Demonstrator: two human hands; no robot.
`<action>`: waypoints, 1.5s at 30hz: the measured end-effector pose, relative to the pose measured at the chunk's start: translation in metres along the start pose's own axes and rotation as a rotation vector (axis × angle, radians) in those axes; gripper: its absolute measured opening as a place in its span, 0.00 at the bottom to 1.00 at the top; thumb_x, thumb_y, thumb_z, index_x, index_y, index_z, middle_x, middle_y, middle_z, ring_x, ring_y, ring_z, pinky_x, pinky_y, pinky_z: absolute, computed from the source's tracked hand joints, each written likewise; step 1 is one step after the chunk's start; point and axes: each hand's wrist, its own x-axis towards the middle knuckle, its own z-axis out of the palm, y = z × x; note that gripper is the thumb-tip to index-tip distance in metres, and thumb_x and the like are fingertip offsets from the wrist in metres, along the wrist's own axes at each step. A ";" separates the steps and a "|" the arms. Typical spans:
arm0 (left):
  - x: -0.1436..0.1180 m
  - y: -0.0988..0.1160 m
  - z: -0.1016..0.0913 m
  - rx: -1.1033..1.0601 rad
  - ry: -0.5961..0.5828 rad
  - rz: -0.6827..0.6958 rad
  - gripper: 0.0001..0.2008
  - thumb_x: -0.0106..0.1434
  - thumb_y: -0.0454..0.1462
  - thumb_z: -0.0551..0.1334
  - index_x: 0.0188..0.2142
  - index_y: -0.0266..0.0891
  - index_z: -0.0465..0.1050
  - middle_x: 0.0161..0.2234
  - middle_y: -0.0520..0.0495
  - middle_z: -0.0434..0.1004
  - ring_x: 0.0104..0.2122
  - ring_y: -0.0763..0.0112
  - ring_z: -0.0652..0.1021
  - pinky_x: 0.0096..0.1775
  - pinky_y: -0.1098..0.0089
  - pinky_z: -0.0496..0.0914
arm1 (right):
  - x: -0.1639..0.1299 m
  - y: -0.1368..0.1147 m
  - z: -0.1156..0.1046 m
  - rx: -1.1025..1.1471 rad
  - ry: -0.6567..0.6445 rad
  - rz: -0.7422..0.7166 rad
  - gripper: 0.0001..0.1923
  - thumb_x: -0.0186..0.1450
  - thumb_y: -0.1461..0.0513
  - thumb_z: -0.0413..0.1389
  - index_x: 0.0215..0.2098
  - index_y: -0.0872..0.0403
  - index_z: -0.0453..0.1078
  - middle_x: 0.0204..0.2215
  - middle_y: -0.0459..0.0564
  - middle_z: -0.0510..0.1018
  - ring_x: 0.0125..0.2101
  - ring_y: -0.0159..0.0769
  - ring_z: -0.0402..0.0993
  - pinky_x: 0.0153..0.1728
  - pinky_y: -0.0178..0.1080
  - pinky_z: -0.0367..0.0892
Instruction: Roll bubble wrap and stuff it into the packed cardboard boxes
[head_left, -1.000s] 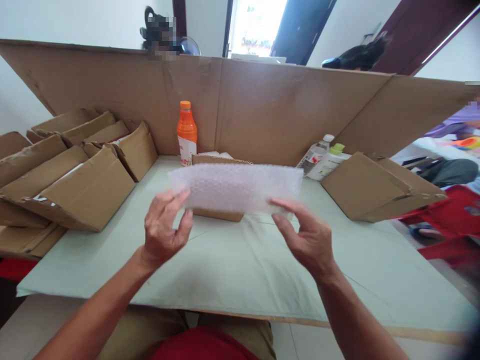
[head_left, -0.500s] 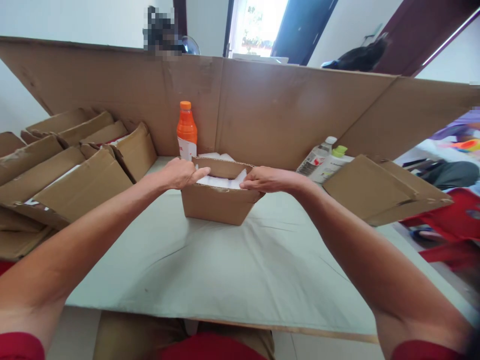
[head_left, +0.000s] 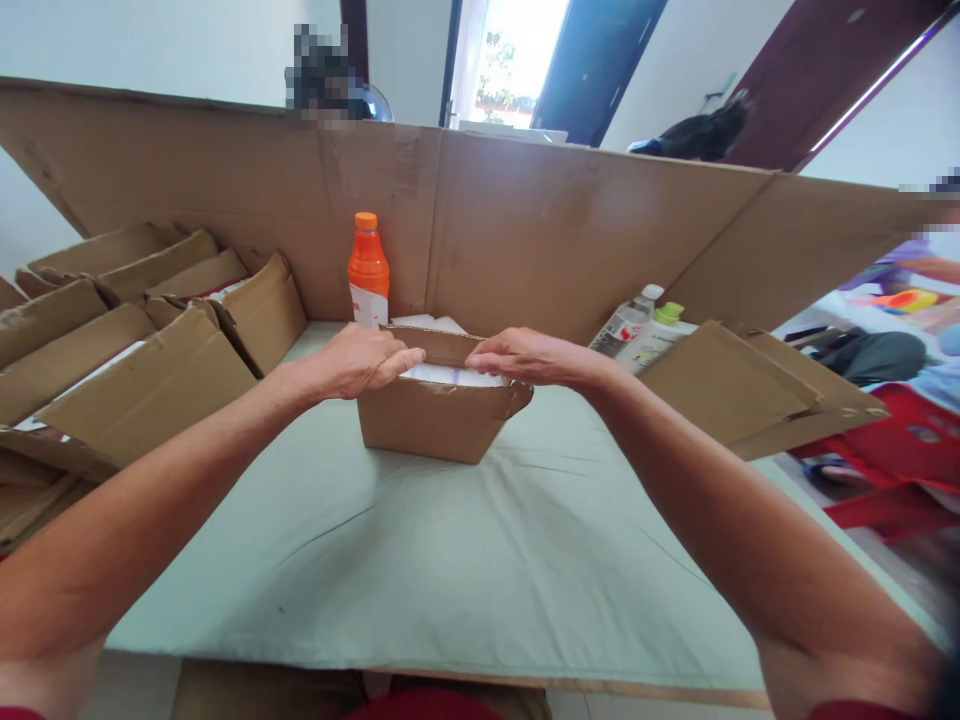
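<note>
An open cardboard box stands upright on the cloth-covered table. The left hand lies across the left end of the box opening, the right hand across the right end; each conceals part of the rim beneath it. The left thumb and right fingertips point inward over white packing, which appears to be a thin sheet. Whether either hand grips the packing or rim cannot be told, as the left fingers are largely hidden. The orange bottle's base is obscured. Cardboard boxes at left are cut off by the view edge.
</note>
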 end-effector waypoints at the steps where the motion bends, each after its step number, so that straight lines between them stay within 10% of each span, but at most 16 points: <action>1: 0.003 0.000 0.002 -0.030 -0.064 -0.009 0.30 0.71 0.51 0.39 0.27 0.39 0.69 0.27 0.46 0.73 0.30 0.63 0.73 0.40 0.63 0.64 | 0.003 -0.001 0.002 0.033 -0.070 -0.010 0.22 0.70 0.49 0.49 0.30 0.55 0.72 0.25 0.46 0.71 0.25 0.30 0.63 0.27 0.33 0.56; 4: 0.000 -0.005 0.009 -0.113 -0.070 -0.018 0.31 0.72 0.52 0.39 0.26 0.40 0.69 0.25 0.46 0.73 0.29 0.62 0.74 0.41 0.60 0.66 | 0.001 -0.001 0.008 0.142 -0.084 -0.035 0.28 0.70 0.43 0.47 0.29 0.56 0.71 0.26 0.46 0.72 0.26 0.31 0.64 0.27 0.33 0.58; 8: -0.044 -0.018 0.019 -0.301 0.427 -0.040 0.23 0.71 0.49 0.46 0.41 0.41 0.76 0.46 0.44 0.79 0.49 0.58 0.76 0.53 0.59 0.68 | -0.045 0.017 0.030 0.258 0.493 -0.016 0.23 0.71 0.46 0.48 0.38 0.54 0.76 0.37 0.50 0.80 0.38 0.39 0.74 0.40 0.37 0.67; 11: -0.085 -0.030 0.043 -0.444 0.623 -0.338 0.19 0.65 0.48 0.56 0.49 0.41 0.74 0.50 0.43 0.77 0.50 0.57 0.76 0.54 0.57 0.70 | -0.084 0.045 0.072 0.342 0.750 0.138 0.18 0.68 0.49 0.52 0.41 0.52 0.77 0.39 0.52 0.82 0.43 0.42 0.76 0.47 0.43 0.68; 16: -0.086 -0.034 0.102 -0.810 0.582 -0.510 0.33 0.56 0.47 0.64 0.59 0.39 0.66 0.58 0.37 0.71 0.54 0.52 0.76 0.51 0.54 0.74 | -0.075 0.062 0.151 0.468 0.632 0.208 0.26 0.61 0.49 0.58 0.54 0.53 0.69 0.51 0.58 0.78 0.46 0.46 0.76 0.41 0.45 0.73; 22: -0.027 0.002 0.125 -1.033 0.603 -0.434 0.32 0.53 0.44 0.63 0.56 0.34 0.67 0.50 0.38 0.77 0.51 0.54 0.76 0.47 0.58 0.76 | -0.032 0.035 0.158 0.315 0.646 0.335 0.23 0.63 0.52 0.53 0.50 0.57 0.68 0.41 0.56 0.79 0.35 0.44 0.75 0.38 0.45 0.71; 29: -0.036 0.075 0.136 -1.068 0.378 -0.181 0.31 0.57 0.34 0.61 0.62 0.42 0.63 0.60 0.43 0.71 0.56 0.60 0.73 0.55 0.61 0.71 | -0.169 0.059 0.197 0.135 0.765 0.457 0.24 0.63 0.43 0.56 0.41 0.54 0.70 0.31 0.54 0.78 0.30 0.46 0.76 0.35 0.45 0.71; 33: -0.052 0.095 0.140 -1.010 0.368 -0.125 0.27 0.61 0.35 0.61 0.60 0.45 0.65 0.61 0.43 0.68 0.58 0.59 0.71 0.55 0.60 0.70 | -0.224 0.079 0.214 0.200 0.784 0.421 0.40 0.60 0.40 0.60 0.61 0.54 0.63 0.56 0.62 0.74 0.55 0.57 0.72 0.53 0.52 0.69; 38: -0.055 0.092 0.150 -0.931 0.341 -0.300 0.19 0.63 0.47 0.62 0.51 0.43 0.71 0.52 0.43 0.75 0.45 0.59 0.78 0.41 0.63 0.75 | -0.202 0.114 0.208 0.531 0.752 0.245 0.67 0.50 0.34 0.64 0.74 0.52 0.37 0.71 0.62 0.48 0.69 0.57 0.48 0.67 0.56 0.51; 45: -0.019 0.110 0.159 -0.999 0.299 -0.368 0.24 0.63 0.53 0.61 0.52 0.42 0.68 0.49 0.41 0.76 0.45 0.57 0.79 0.37 0.65 0.75 | -0.177 0.124 0.208 0.662 0.917 0.183 0.64 0.49 0.39 0.68 0.73 0.51 0.44 0.69 0.61 0.56 0.68 0.56 0.51 0.67 0.53 0.52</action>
